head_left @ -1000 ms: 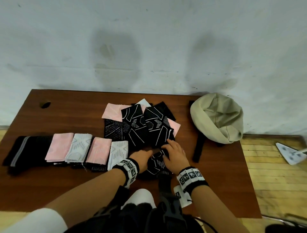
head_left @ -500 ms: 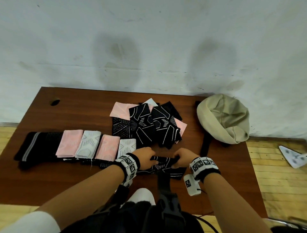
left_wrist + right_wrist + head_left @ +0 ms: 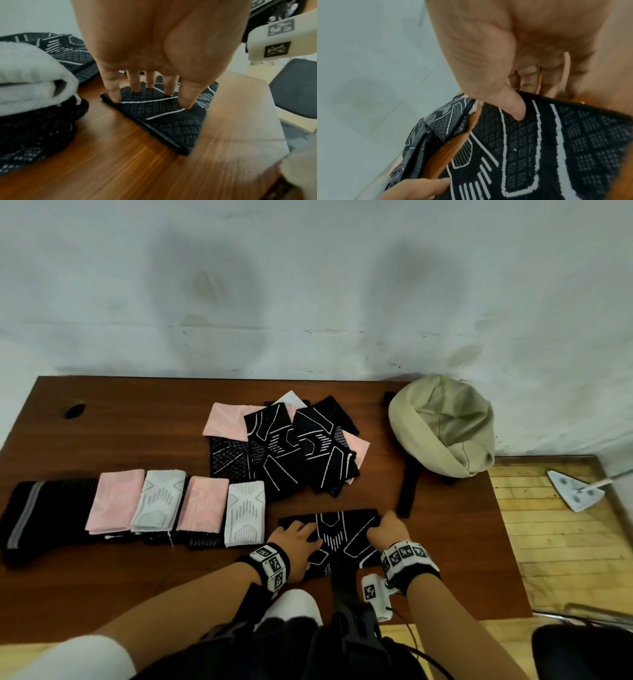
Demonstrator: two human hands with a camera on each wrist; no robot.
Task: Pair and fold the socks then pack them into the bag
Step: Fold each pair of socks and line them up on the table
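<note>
A black sock with white lines lies spread flat on the brown table near the front edge. My left hand presses its left part with straight fingers. My right hand pinches its right edge between thumb and curled fingers. A pile of loose black, pink and white socks lies just behind. A row of folded pink and white pairs sits to the left. The beige bag stands at the back right, its mouth facing me.
A black striped folded piece ends the row at the far left. The bag's black strap lies on the table right of the spread sock. A dark chair stands at the right, past the table edge, over a wooden floor.
The black sock was bunched under both hands; they have pulled apart sideways and it now lies stretched flat. The left hand went from gripping to pressing flat.
</note>
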